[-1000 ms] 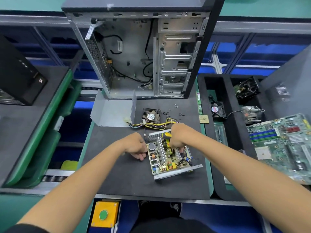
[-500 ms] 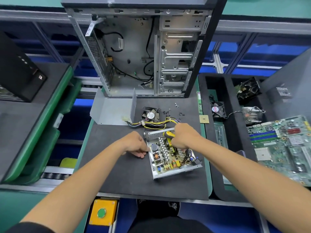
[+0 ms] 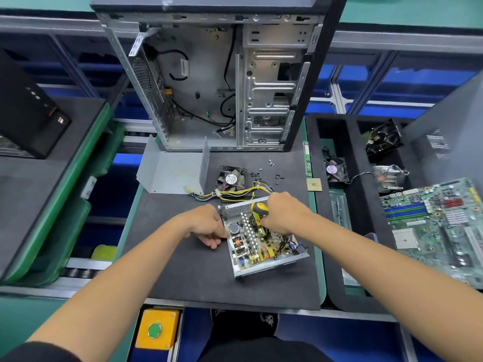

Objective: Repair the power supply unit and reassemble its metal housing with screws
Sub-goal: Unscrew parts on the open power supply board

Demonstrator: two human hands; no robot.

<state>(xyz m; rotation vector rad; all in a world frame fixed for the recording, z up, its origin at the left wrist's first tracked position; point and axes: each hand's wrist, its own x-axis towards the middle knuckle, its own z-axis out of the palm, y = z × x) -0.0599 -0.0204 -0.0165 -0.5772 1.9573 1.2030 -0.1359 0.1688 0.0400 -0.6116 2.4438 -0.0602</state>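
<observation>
While open power supply unit [image 3: 264,241] lay on black table [image 3: 183,278], right hand [image 3: 283,215] gripped yellow-black screwdriver [image 3: 258,211] over its circuit board — left hand [image 3: 206,226] held unit's left wall, fingers curled. Loose screws [image 3: 266,173] lay behind — near detached metal cover [image 3: 172,171].

The opened power supply unit [image 3: 264,244] lies on the mat [image 3: 198,278] at the desk's near middle. Behind it lie its wire bundle [image 3: 235,193] and a small fan [image 3: 231,177], with loose screws [image 3: 264,173] to the fan's right. The metal cover [image 3: 170,171] stands behind and left, against the open computer case [image 3: 217,79]. Right of the mat, a tray [image 3: 337,296] holds a second fan [image 3: 335,169], a heatsink [image 3: 386,176] and a motherboard [image 3: 439,228].
</observation>
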